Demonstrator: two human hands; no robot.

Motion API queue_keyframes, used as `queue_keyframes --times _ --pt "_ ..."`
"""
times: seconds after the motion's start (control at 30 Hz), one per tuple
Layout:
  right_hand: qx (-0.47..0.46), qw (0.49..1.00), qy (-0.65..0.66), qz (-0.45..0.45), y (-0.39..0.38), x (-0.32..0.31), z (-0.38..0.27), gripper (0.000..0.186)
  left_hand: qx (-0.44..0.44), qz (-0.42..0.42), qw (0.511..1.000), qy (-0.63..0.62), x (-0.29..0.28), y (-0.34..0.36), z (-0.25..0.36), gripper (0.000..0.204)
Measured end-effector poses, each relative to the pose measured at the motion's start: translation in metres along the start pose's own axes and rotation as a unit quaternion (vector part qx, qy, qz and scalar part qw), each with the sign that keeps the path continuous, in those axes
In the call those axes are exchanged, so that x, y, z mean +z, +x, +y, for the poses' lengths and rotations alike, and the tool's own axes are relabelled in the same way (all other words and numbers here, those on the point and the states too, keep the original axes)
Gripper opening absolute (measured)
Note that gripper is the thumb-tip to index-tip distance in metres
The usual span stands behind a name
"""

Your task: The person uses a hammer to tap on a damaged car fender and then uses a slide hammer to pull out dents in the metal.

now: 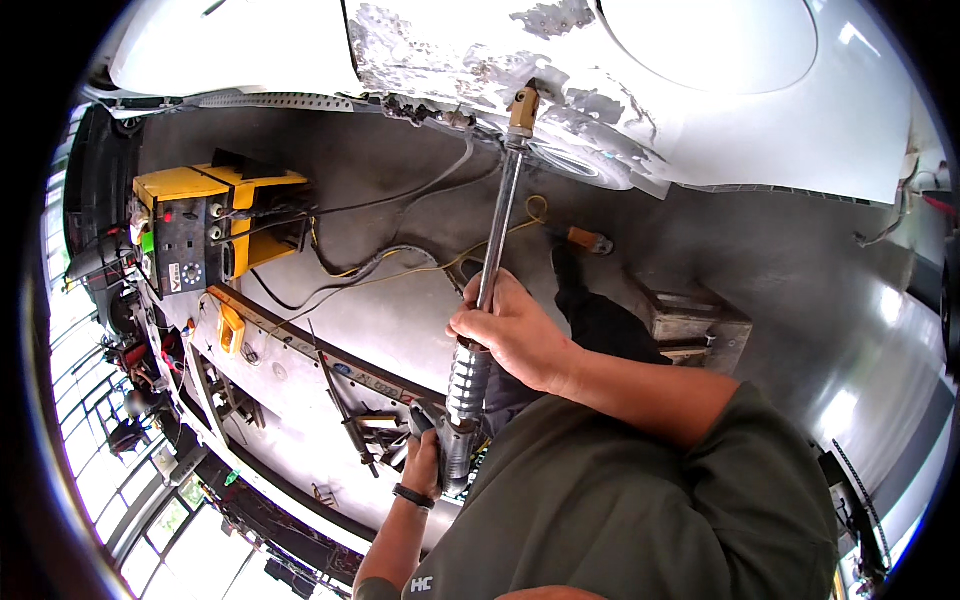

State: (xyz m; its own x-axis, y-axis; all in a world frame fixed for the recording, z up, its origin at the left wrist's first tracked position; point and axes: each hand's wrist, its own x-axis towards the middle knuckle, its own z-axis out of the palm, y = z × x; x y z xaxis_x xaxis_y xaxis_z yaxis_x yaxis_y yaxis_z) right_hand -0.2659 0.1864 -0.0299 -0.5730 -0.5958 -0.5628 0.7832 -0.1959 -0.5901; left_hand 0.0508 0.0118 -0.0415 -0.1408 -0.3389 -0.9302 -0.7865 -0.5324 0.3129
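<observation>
A long metal dent puller (500,210) runs from my body up to a white car panel (470,45) with scraped, bare grey patches; its brass-coloured tip (523,110) meets the damaged lower area of the panel. My right hand (515,330) is closed around the shaft, just above a ribbed metal cylinder (468,385) on the tool. Lower down, my left hand (425,460) grips the tool's rear handle, with the fingers partly hidden behind it. A dark band is on my left wrist.
A yellow machine (180,185) stands at left with cables across the floor. An orange-handled power tool (588,240) lies below the car. A worn metal step stool (700,320) is right of my legs. A long bench (280,370) holding bars and tools curves along the lower left.
</observation>
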Motion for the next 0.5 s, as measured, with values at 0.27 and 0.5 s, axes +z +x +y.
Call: queue_keyframes --times 0.27,0.5 --pt "-0.003 1.0 -0.003 -0.017 -0.005 0.005 -0.006 0.025 -0.086 -0.082 0.993 -0.005 0.023 -0.033 0.045 0.038" --pt "0.011 0.988 0.153 -0.034 0.015 0.013 0.008 0.021 -0.055 -0.149 0.987 -0.011 0.016 -0.023 0.039 0.038"
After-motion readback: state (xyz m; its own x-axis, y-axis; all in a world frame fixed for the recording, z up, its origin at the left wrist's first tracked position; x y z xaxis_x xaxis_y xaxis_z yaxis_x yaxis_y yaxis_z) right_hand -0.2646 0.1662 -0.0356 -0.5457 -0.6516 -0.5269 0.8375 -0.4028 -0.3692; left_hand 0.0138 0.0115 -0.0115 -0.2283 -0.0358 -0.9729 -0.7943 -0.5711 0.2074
